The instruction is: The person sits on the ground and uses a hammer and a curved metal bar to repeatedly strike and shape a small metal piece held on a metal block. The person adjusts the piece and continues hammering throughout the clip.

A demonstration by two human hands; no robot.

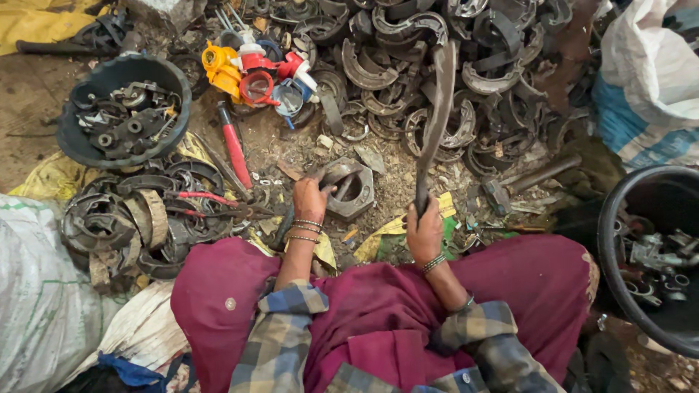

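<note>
Big heap of curved dark metal brake-shoe parts [437, 65] fills the top of the view, spread over the dirt floor [29, 94]. White woven sacks [36, 291] at lower left, another sack [648, 73] at upper right. Black round tub [611, 240] at right edge holds small metal fittings; dark bowl [175, 87] at upper left holds more metal bits. Second pile of shoe parts [131, 218] lies left of the person's knee. Red, yellow and blue plastic pieces [255, 73] sit at top centre, red-handled tool [234, 149] just below them. Right hand [424, 233] closed around the lower end of a long curved dark blade [439, 116], raised and pointing up over the heap. Left hand [311, 198] fingers curled on the edge of a grey metal casting [349, 188], which rests on the floor just ahead of the knees.
</note>
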